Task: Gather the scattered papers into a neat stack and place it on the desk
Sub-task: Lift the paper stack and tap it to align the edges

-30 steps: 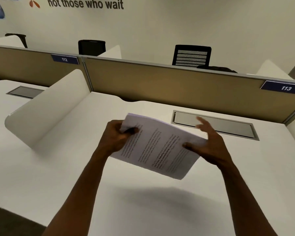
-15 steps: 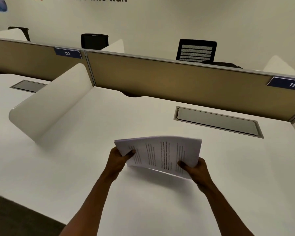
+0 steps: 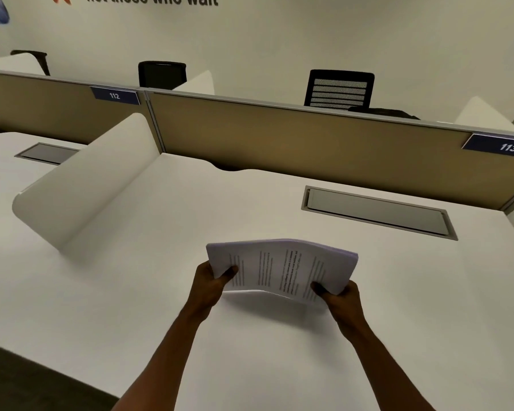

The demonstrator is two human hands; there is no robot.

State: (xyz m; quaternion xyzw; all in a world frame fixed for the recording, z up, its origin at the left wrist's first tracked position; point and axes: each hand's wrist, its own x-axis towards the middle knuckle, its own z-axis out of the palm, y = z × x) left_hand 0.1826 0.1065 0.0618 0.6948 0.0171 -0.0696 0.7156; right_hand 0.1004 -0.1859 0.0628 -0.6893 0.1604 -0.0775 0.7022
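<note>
Both hands hold one stack of papers (image 3: 282,269) over the middle of the white counter (image 3: 149,262), nearer its front edge than its back edge. The left hand (image 3: 209,287) takes the stack's left near corner, its grip pinched shut on the papers with the thumb lying on the printed top sheet and the fingers hidden beneath. The right hand (image 3: 340,298) takes the right near corner the same way, thumb on top, grip pressed on the papers. The stack bows upward in the middle, its far edge raised and its near edge dipping toward the counter; a shadow lies on the surface just below it, and whether the near edge touches the counter cannot be told. The sheets' edges look roughly aligned, the thickness showing at the right end.

Toward the back right of the counter sits a grey cable hatch (image 3: 377,213), well apart from the papers. A white curved divider (image 3: 80,185) stands along the left edge. A tan partition (image 3: 294,140) runs along the back edge, carrying a blue label reading 113 (image 3: 505,146) at its right end.
</note>
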